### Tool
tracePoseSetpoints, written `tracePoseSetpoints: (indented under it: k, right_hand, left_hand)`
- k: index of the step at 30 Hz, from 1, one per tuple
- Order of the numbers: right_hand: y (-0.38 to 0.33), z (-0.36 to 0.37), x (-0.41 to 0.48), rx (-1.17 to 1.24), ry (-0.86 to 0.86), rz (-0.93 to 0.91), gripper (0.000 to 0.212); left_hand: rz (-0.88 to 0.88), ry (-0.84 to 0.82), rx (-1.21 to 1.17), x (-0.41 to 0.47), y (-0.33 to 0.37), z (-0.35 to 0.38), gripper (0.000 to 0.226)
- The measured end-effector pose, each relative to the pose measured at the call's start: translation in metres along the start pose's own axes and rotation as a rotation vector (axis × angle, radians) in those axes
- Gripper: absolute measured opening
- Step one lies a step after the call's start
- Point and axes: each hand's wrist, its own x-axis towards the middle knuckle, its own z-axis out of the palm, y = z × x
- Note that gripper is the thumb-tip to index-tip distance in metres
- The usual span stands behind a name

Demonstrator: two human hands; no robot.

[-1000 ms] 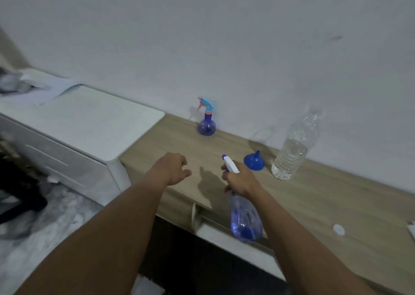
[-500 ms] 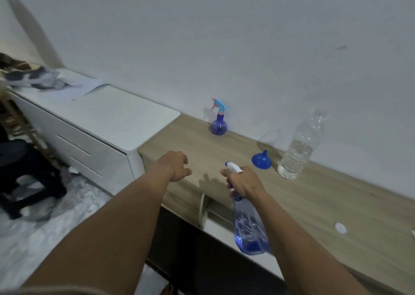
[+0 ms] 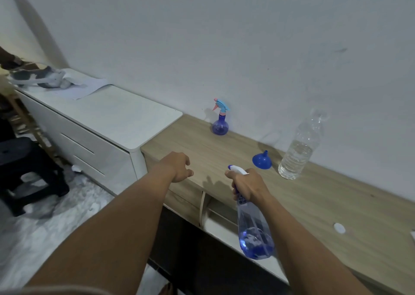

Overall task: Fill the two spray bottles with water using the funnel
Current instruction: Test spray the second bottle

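funnel [image 3: 262, 162] left of water bottle [image 3: 298, 147], both on desk [image 3: 336, 205]

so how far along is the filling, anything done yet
Little looks done: the water bottle seems uncapped, a white cap lying on the desk. In hand: the right hand grips the tall spray bottle by its neck, sprayer still on; the left hand hovers empty. Left: the funnel sits mouth down, unused, and the small spray bottle by the wall has its sprayer on too.

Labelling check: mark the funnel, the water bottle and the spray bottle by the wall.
funnel [image 3: 261, 162], head view, on its wide blue cone.
water bottle [image 3: 296, 157], head view, on the water-filled lower body.
spray bottle by the wall [image 3: 220, 128], head view, on its round purple base.
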Motion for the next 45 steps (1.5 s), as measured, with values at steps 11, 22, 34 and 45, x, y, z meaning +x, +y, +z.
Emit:
tracePoseSetpoints:
  k: [11,22,34,45]
  right_hand:
    - [-0.003,-0.002,0.005,-0.025,0.017,-0.028,0.054]
    - [-0.012,-0.003,0.007,-0.064,0.027,-0.049,0.061]
    - [-0.044,-0.007,0.044,0.032,0.187,-0.252,0.013]
    - [-0.07,-0.025,0.142,0.09,0.283,-0.273,0.012]
  left_hand:
    - [-0.015,0.0,0.006,0.0,-0.004,-0.002,0.053]
    - [-0.021,-0.004,-0.03,0.007,-0.004,-0.007,0.052]
    - [0.075,-0.124,-0.305,0.041,0.032,-0.002,0.055]
    - [0.315,-0.208,-0.493,0.146,0.07,0.018,0.072]
